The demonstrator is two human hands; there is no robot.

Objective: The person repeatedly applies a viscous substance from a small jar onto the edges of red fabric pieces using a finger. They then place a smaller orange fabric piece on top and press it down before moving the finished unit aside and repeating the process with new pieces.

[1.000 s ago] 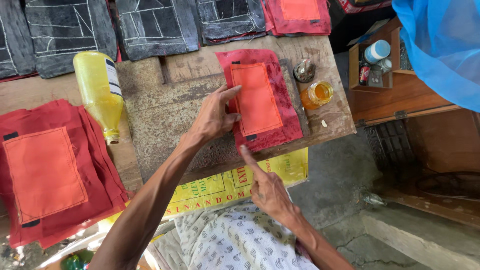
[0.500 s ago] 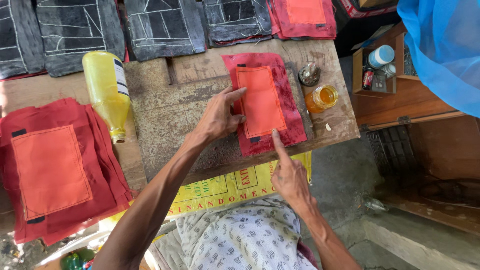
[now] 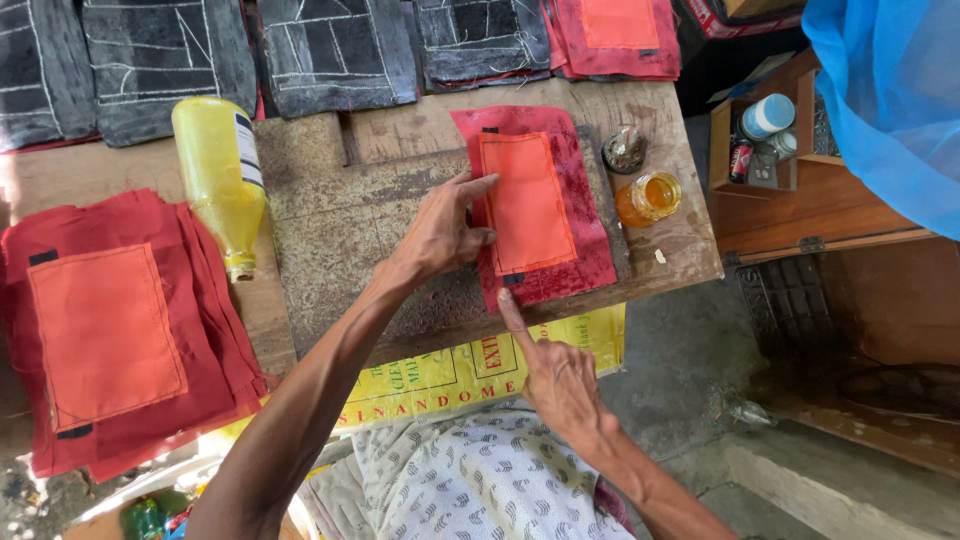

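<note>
A dark red cloth piece (image 3: pixel 580 230) lies on the worn wooden table (image 3: pixel 330 250), with an orange patch (image 3: pixel 525 205) laid on top of it. My left hand (image 3: pixel 440 235) rests flat at the patch's left edge, fingers spread and touching the cloth. Just below, my right hand (image 3: pixel 555 375) points its index finger up at the lower left corner of the red piece, the other fingers curled in. Neither hand holds anything.
A yellow plastic bottle (image 3: pixel 218 175) lies on its side to the left. A stack of red cloths with an orange patch (image 3: pixel 110 330) sits far left. Dark chalk-marked pieces (image 3: pixel 330 50) line the back edge. A small jar of orange liquid (image 3: pixel 648 198) stands right of the cloth.
My right hand has moved up toward the lower corner of the red cloth, index finger now at its edge. The left hand stays on the patch's left side.
</note>
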